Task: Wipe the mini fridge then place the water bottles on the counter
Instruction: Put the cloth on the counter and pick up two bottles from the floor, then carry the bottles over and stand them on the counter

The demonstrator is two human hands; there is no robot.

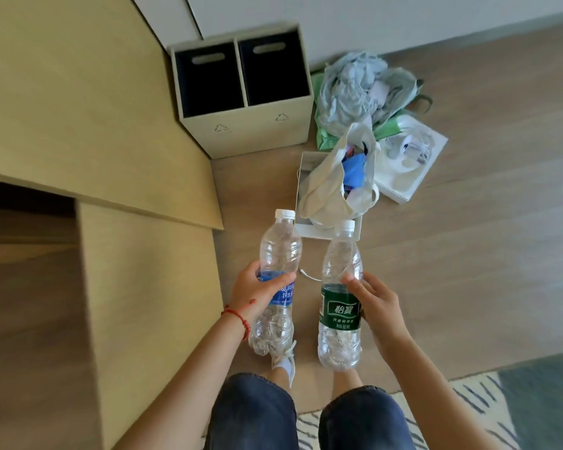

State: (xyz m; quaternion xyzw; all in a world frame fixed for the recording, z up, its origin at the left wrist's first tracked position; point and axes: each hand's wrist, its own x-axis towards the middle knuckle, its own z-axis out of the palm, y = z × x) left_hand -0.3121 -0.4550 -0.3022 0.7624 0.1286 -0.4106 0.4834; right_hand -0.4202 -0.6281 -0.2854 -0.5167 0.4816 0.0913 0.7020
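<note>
I hold two clear plastic water bottles upright over the wooden floor. My left hand (257, 293) wraps around the blue-labelled bottle (278, 251), which has a white cap. My right hand (376, 303) grips the green-labelled bottle (340, 306) from its right side, also white-capped. The two bottles are side by side, a little apart, in front of my knees. A tan wooden counter (78, 102) fills the left side, with its side panel (150, 287) just left of my left hand. No mini fridge is in view.
A double recycling bin (241, 131) with two black inserts stands against the counter's far end. White tote bags (335, 186), a crumpled plastic bag (361, 89) and a white box (410, 164) lie on the floor ahead. A patterned rug (488, 404) lies at the lower right.
</note>
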